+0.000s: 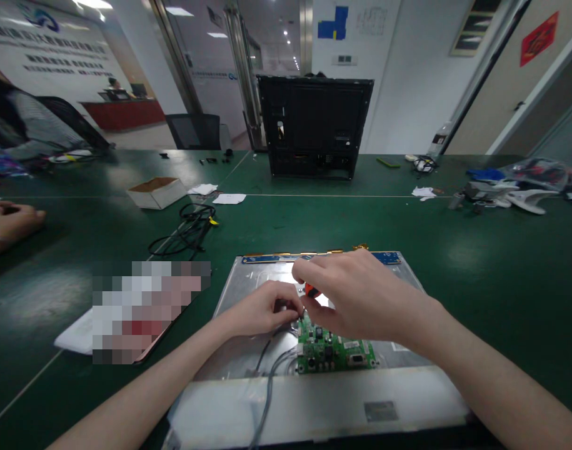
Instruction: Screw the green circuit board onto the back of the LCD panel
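Note:
A metal display panel [248,281] lies flat before me, with a green circuit board [332,353] on it and a blue strip board [386,257] along its far edge. My right hand [356,294] is closed around a small red and black tool handle [311,290] above the green board; the tool's lower part is hidden. Beside it, my left hand [271,306] pinches at the board's upper left corner, and what its fingertips hold is too small to name. A grey cable [270,394] runs from the board's left side across the panel's near edge.
A black monitor frame [316,125] stands at the back. Left are black cables [187,228], an open box [157,192], a partly blurred flat item [74,331] and another person's hand [14,222]. Plastic bags and parts [511,187] lie far right.

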Demonstrator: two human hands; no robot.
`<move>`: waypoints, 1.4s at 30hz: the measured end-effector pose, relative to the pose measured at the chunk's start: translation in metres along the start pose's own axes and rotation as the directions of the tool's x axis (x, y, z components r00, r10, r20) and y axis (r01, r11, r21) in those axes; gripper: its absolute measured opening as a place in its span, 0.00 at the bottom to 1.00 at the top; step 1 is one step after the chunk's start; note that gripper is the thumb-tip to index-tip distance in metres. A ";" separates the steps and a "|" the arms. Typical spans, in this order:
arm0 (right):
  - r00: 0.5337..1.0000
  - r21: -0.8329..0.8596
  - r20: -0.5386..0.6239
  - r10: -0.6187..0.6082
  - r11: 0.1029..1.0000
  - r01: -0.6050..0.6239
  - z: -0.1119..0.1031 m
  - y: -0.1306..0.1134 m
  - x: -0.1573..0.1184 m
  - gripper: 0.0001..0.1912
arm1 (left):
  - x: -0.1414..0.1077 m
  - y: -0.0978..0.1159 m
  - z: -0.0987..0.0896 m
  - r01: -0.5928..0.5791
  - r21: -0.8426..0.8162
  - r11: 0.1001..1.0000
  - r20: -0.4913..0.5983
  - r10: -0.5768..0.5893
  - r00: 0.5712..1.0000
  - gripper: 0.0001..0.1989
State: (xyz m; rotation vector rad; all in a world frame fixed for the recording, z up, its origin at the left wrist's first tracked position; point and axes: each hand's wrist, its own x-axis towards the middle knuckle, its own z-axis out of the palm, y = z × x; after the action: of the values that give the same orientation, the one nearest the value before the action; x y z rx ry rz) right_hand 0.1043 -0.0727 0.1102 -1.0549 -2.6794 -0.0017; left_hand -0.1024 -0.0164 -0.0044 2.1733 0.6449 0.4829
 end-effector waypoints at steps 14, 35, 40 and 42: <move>1.000 0.025 0.014 0.028 0.999 -0.028 -0.001 -0.001 0.002 0.06 | -0.002 -0.004 0.002 0.022 0.008 1.000 0.012 -0.023 1.000 0.06; 0.999 0.021 0.011 -0.041 0.999 0.040 -0.002 -0.002 0.000 0.05 | -0.002 -0.001 0.001 0.036 0.047 0.998 -0.001 -0.036 0.999 0.07; 0.996 0.061 0.026 -0.091 0.994 0.089 -0.004 -0.001 -0.001 0.04 | -0.002 -0.002 0.000 0.054 0.062 0.997 0.007 -0.054 0.998 0.05; 0.997 0.054 0.037 -0.065 0.997 0.063 -0.004 -0.001 -0.001 0.07 | -0.002 -0.003 0.001 0.053 0.059 0.997 0.011 -0.053 0.999 0.05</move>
State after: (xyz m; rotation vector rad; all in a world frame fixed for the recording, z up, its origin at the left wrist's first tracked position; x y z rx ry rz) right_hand 0.1057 -0.0742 0.1139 -0.9630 -2.7301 0.0782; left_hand -0.1046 -0.0167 -0.0076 2.2062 0.7158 0.4268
